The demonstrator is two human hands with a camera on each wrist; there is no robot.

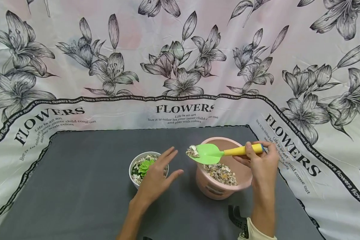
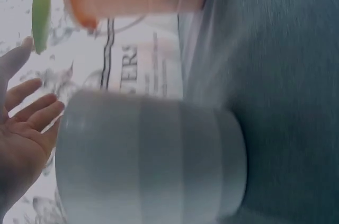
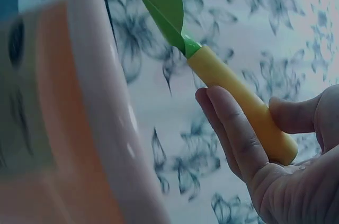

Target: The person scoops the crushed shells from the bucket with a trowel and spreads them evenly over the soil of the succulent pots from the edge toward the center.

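Observation:
My right hand (image 1: 262,163) grips the yellow handle of a green trowel (image 1: 210,154) over a pink pot (image 1: 202,181). A small heap of pebbles (image 1: 193,151) lies on the trowel's tip, which points left past the pot's rim. More gravel (image 1: 222,174) covers the bottom of the pink pot. To the left stands a white pot (image 1: 132,175) with a green succulent (image 1: 144,166) set in pebbles. Fingers spread and holding nothing, my left hand (image 1: 156,180) hovers over the white pot's right side and hides part of it. In the right wrist view, fingers and thumb lie around the trowel handle (image 3: 238,102).
Both pots stand on a dark grey tabletop (image 1: 84,186). A white cloth (image 1: 183,113) with printed flowers and lettering hangs behind and runs along both sides. A black strap (image 1: 238,218) shows near my right sleeve (image 1: 255,231).

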